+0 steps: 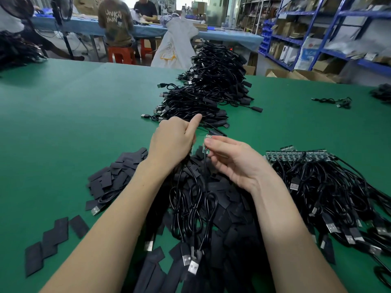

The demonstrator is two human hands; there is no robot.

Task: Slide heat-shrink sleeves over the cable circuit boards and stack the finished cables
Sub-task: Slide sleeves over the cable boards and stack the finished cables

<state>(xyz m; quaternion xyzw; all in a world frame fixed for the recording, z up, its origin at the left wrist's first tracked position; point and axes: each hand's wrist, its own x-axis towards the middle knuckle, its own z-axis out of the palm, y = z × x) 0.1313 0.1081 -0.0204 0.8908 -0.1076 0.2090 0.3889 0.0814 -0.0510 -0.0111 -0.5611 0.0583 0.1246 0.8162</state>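
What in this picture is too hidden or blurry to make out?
Head view only:
- What the left hand grips: its curled fingers cover it.
- Most of the board pinched by the right hand: fingers hide it.
- Sleeves under the forearms and cables.
- Loose cables at right: cut by the edge.
- Shelf contents: blurred.

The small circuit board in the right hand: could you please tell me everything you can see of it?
The circuit board is a small green piece, mostly hidden by the right hand, whose fingertips pinch it. Only its top end shows, with a row of small metallic contacts. It is held roughly upright above the sleeves, with no sleeve on the visible end. A thin black cable hangs down from it. The left hand is close beside it.
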